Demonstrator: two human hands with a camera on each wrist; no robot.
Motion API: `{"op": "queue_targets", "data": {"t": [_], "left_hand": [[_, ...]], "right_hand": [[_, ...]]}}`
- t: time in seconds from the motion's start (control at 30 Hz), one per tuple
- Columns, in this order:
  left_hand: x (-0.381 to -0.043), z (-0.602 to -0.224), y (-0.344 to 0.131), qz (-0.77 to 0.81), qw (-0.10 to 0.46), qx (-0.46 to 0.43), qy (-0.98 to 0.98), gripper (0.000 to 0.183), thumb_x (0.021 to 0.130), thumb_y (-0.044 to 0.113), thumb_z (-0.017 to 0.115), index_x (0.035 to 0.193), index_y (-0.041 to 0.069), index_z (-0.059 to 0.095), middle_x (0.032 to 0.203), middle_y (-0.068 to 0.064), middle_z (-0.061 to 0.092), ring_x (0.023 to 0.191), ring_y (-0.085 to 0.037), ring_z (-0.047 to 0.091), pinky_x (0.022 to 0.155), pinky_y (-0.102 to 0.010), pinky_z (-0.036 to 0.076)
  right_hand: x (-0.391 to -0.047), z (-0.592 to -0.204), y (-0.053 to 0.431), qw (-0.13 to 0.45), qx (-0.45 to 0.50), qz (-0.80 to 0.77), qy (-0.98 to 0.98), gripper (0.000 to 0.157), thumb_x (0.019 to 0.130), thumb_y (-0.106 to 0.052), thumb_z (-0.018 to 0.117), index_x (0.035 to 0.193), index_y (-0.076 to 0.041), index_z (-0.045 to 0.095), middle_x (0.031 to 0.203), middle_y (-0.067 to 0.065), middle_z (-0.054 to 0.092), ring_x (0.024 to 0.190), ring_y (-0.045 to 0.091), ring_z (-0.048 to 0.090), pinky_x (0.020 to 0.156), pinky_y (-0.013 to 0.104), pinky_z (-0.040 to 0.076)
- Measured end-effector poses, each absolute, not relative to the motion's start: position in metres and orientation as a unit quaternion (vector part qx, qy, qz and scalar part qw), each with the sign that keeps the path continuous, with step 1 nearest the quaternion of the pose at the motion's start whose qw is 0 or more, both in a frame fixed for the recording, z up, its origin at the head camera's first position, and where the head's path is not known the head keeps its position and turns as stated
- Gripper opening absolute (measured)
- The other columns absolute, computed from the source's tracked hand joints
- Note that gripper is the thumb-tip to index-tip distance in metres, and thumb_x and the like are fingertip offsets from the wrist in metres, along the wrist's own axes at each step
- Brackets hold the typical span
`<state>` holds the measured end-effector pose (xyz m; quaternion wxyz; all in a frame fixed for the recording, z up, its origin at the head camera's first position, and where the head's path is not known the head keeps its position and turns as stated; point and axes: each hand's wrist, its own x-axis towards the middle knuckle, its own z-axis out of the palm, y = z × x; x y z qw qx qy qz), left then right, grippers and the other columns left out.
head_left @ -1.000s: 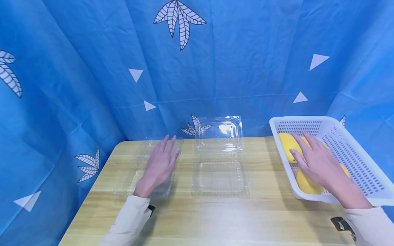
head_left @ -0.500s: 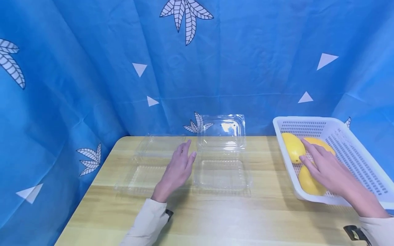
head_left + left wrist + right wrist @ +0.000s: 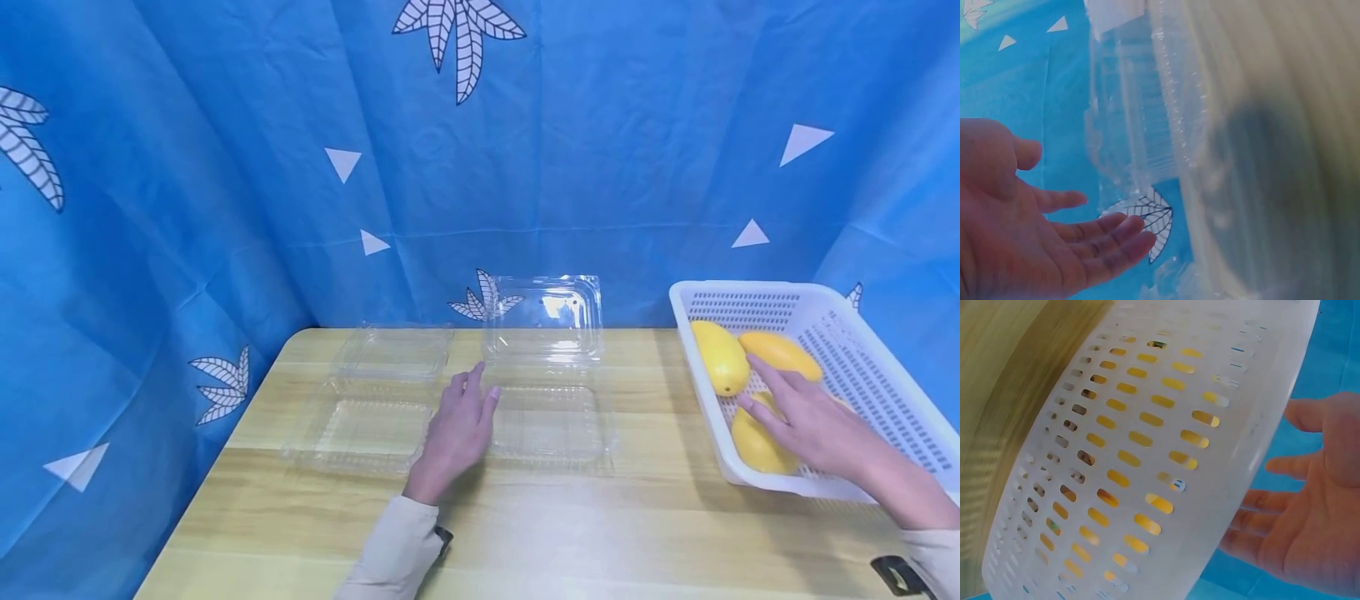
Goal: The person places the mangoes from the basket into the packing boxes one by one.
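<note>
My left hand (image 3: 459, 433) hovers with loosely extended fingers over the left edge of a clear plastic clamshell box (image 3: 551, 425), whose lid (image 3: 543, 325) stands raised behind it. To its left lies a second clear clamshell box (image 3: 367, 429), its lid folded back. My right hand (image 3: 817, 429) reaches over a white slotted basket (image 3: 699, 392), fingers spread and relaxed. Three yellow mangoes show there: one at the left (image 3: 722, 358), one at the back (image 3: 783, 353) and one in front (image 3: 756, 437), partly hidden by that hand. The right wrist view shows the right hand (image 3: 1310, 512) above the basket's rim, holding nothing.
A pale wooden table (image 3: 637, 533) carries everything. Blue patterned cloth (image 3: 622, 167) hangs right behind its back edge and along the left side. The basket stands at the table's right, its walls rising around the mangoes.
My left hand has moved right, from over the left clamshell box to the right one's edge. The right hand has drawn back slightly, uncovering more of the mangoes. The view has shifted a little.
</note>
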<state>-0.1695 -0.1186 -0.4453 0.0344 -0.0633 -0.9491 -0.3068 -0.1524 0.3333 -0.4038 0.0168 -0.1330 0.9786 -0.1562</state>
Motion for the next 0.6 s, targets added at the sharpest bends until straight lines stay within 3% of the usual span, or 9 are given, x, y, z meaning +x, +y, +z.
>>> {"op": "queue_targets", "data": {"t": [0.33, 0.6], "left_hand": [[-0.172, -0.461, -0.109, -0.180, 0.056, -0.055, -0.980, 0.059, 0.111, 0.042, 0.035, 0.155, 0.001, 0.038, 0.142, -0.027, 0.048, 0.121, -0.040, 0.053, 0.094, -0.049, 0.052], [-0.174, -0.466, -0.108, -0.124, 0.054, -0.059, -0.989, 0.058, 0.111, 0.038, 0.038, 0.151, -0.003, 0.040, 0.134, -0.027, 0.053, 0.115, -0.039, 0.055, 0.090, -0.047, 0.053]], "right_hand": [[-0.151, -0.409, 0.336, 0.054, -0.130, -0.155, 0.978, 0.078, 0.109, -0.042, 0.046, 0.161, 0.002, 0.010, 0.146, 0.048, 0.029, 0.125, 0.069, 0.036, 0.084, 0.081, 0.039], [-0.151, -0.412, 0.339, 0.062, -0.127, -0.153, 0.978, 0.078, 0.108, -0.042, 0.049, 0.160, 0.005, 0.013, 0.143, 0.048, 0.031, 0.122, 0.070, 0.037, 0.081, 0.077, 0.043]]}}
